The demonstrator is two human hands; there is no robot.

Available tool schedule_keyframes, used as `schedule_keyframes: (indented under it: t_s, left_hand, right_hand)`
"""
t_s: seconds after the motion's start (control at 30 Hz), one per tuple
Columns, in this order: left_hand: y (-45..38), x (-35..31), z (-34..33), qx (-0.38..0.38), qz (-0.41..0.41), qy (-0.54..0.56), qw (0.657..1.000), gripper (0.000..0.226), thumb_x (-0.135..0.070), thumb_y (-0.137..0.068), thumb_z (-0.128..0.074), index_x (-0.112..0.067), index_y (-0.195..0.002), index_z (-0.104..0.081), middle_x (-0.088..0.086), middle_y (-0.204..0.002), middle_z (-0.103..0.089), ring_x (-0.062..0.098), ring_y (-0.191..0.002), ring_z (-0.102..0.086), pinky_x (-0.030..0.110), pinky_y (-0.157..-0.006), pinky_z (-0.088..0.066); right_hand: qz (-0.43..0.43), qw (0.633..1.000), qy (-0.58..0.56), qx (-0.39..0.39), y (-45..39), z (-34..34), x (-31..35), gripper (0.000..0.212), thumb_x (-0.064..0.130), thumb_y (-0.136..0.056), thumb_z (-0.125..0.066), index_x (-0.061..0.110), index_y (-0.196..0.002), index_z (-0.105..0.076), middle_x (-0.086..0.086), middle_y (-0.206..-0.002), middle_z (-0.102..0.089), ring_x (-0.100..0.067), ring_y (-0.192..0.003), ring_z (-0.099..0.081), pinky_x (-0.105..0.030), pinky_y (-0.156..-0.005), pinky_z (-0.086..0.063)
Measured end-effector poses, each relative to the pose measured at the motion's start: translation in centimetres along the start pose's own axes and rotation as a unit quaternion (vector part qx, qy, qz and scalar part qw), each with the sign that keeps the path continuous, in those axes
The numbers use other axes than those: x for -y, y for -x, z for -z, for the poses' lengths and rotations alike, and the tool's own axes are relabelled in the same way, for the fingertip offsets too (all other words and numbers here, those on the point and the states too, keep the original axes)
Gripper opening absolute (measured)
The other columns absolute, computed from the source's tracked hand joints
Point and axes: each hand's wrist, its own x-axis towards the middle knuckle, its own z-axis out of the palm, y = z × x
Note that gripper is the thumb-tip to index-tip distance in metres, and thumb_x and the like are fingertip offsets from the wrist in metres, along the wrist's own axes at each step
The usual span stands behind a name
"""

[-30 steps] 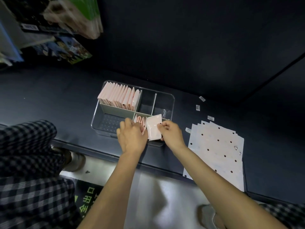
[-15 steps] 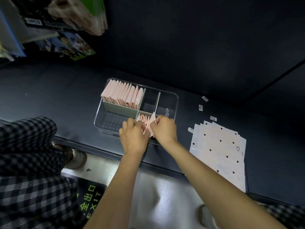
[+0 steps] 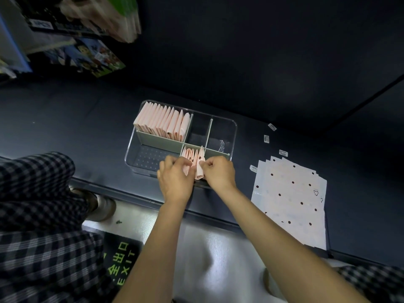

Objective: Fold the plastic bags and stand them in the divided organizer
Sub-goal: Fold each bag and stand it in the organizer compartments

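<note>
R hand (image 3: 219, 173) pinching folded bag (image 3: 200, 164) upright, near-right slot of organizer (image 3: 234, 136) | L hand (image 3: 175, 178) curled vs. earlier folded bags (image 3: 188, 157), grip unclear | tip: hold row back w/ L, slide bag straight down, crease up, let go once wedged | far-left slot row (image 3: 162, 123) full | flat bags (image 3: 290, 200) wait on counter (image 3: 65, 119), right

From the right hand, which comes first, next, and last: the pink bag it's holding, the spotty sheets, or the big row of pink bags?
1. Folded pink bag, pinched at the right hand.
2. Spotty sheets, to its right.
3. Row of pink bags, far-left compartment.
</note>
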Motion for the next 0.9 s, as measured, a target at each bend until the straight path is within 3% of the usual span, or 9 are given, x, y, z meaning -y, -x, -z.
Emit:
schedule_keyframes:
  t_s: [0.13,0.23,0.33,0.4,0.63,0.8,0.9]
  left_hand:
    - [0.7,-0.2,0.2,-0.026,-0.009,0.04,0.999,0.009,-0.023,-0.083,-0.069,-0.017,-0.089,-0.071,0.003,-0.095,-0.052,0.023,-0.099,-0.044,0.029,-0.087,-0.029]
    - [1.7,-0.2,0.0,-0.013,-0.016,-0.019,1.0,0.017,-0.028,-0.089,-0.062,-0.017,-0.094,-0.073,0.005,-0.104,-0.053,0.025,-0.102,-0.041,0.031,-0.085,-0.026]
    - [2.3,0.0,-0.4,0.02,-0.034,-0.112,0.993,0.021,-0.029,-0.092,-0.054,-0.02,-0.097,-0.072,0.004,-0.11,-0.048,0.025,-0.103,-0.036,0.034,-0.083,-0.026]
    - [2.3,0.1,-0.4,0.03,-0.037,-0.13,0.99,0.021,-0.027,-0.091,-0.053,-0.022,-0.1,-0.07,0.003,-0.111,-0.046,0.024,-0.103,-0.034,0.033,-0.081,-0.025]
    - [2.3,0.2,-0.2,0.029,-0.018,-0.126,0.991,0.022,-0.03,-0.093,-0.05,-0.021,-0.099,-0.069,0.004,-0.115,-0.044,0.024,-0.104,-0.032,0.034,-0.082,-0.023]
    - [2.9,0.0,0.1,-0.037,0.012,-0.078,0.996,0.023,-0.033,-0.09,-0.058,-0.016,-0.097,-0.072,0.008,-0.11,-0.049,0.028,-0.104,-0.038,0.037,-0.083,-0.027]
    - [2.8,-0.1,0.1,-0.026,0.007,-0.081,0.996,0.024,-0.037,-0.087,-0.062,-0.02,-0.101,-0.072,0.007,-0.111,-0.049,0.027,-0.105,-0.038,0.038,-0.084,-0.029]
  right_hand:
    - [0.01,1.0,-0.013,-0.017,0.1,-0.4,0.6,0.036,0.024,-0.092,-0.052,0.002,-0.066,-0.062,-0.015,-0.071,-0.066,-0.029,-0.071,-0.058,-0.033,-0.066,-0.046]
    - [0.022,1.0,-0.009,-0.009,0.6,-0.6,0.5,0.036,0.027,-0.095,-0.046,0.008,-0.067,-0.059,-0.017,-0.078,-0.068,-0.032,-0.075,-0.058,-0.033,-0.067,-0.044]
    - [0.027,1.0,-0.012,0.0,1.0,-0.9,0.4,0.025,0.028,-0.093,-0.051,0.008,-0.092,-0.065,-0.014,-0.087,-0.07,-0.031,-0.087,-0.063,-0.034,-0.073,-0.048]
    - [0.017,1.0,-0.019,-0.008,1.2,-0.9,0.4,0.021,0.026,-0.091,-0.056,0.011,-0.106,-0.06,-0.01,-0.092,-0.071,-0.026,-0.092,-0.063,-0.034,-0.079,-0.05]
    - [0.0,0.999,0.03,-0.027,1.5,-0.9,0.9,0.018,0.026,-0.09,-0.053,0.013,-0.087,-0.066,-0.011,-0.093,-0.07,-0.031,-0.09,-0.062,-0.032,-0.07,-0.047]
    - [-0.006,0.999,0.048,0.023,1.2,-1.1,0.3,0.028,0.032,-0.092,-0.052,0.016,-0.07,-0.061,-0.012,-0.087,-0.069,-0.031,-0.083,-0.061,-0.03,-0.063,-0.042]
    - [0.008,0.999,0.043,0.02,1.5,-0.9,-0.1,0.035,0.032,-0.096,-0.044,0.012,-0.075,-0.062,-0.014,-0.088,-0.068,-0.031,-0.081,-0.06,-0.029,-0.062,-0.039]
